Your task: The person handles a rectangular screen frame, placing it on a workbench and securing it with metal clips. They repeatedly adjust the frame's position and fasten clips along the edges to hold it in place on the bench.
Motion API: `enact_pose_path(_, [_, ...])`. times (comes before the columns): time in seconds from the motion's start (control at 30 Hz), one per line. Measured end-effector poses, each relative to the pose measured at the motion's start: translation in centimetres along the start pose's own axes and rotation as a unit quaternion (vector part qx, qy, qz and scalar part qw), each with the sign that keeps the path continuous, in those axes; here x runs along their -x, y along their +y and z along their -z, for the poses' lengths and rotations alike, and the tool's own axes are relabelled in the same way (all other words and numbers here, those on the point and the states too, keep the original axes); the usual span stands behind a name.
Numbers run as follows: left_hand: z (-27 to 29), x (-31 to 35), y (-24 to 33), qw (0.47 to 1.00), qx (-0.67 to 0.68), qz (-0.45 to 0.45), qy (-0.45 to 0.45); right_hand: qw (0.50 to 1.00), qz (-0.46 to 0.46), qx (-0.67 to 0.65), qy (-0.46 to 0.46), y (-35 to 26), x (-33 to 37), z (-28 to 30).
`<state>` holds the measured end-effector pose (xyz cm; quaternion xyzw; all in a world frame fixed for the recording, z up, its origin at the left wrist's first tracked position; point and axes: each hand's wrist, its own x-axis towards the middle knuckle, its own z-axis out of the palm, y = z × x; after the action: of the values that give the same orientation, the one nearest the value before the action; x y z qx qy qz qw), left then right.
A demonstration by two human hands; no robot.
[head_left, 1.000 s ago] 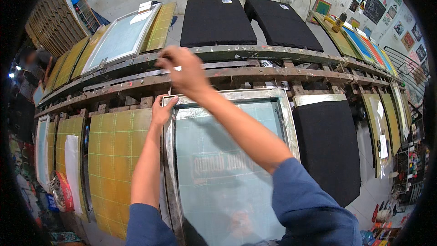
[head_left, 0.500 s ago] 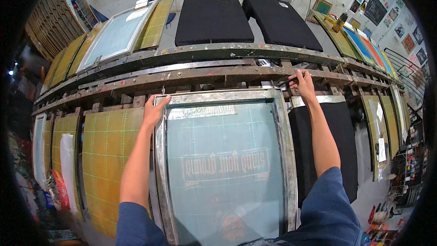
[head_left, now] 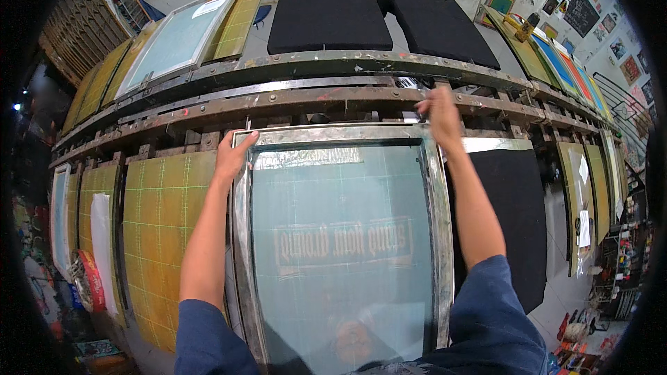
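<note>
A screen-printing frame [head_left: 441, 236] lies in front of me, a metal border around pale blue mesh [head_left: 333, 194]. Reversed lettering and a faint reflection show on the mesh. At the far left corner, my left hand [head_left: 233, 153] is closed on the border, thumb on top. My right hand [head_left: 442, 117] is over the far right corner, by the metal rails, blurred by motion. Its fingers look curled, but what they hold cannot be made out. A small upright bolt [head_left: 249, 125] stands beside the left hand.
Long brown metal rails [head_left: 299, 99] run across behind the frame. A black-covered board [head_left: 504, 215] is close on the right, a yellowish gridded board [head_left: 167, 236] on the left. Beyond the rails are more black boards [head_left: 330, 17] and another mesh screen [head_left: 174, 42].
My right hand has shifted slightly left and turned, and is now blurred; a slim dark tool showed in its fingers before. My left hand keeps its grip. The whole view has tilted a little.
</note>
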<state>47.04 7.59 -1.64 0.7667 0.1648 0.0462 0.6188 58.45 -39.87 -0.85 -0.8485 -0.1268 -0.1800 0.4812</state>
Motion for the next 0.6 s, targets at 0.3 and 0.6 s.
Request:
enact_pose_path(0.3, [0.4, -1.0, -1.7, 1.0, 0.001, -0.002, 0.006, 0.86, -0.231, -0.41, 0.197, 0.9, -2.8, 0.5])
enact_pose_path(0.6, [0.8, -0.6, -1.3, 1.0, 0.005, -0.004, -0.002, 0.697, -0.347, -0.583, 0.233, 5.1, -1.1, 3.0])
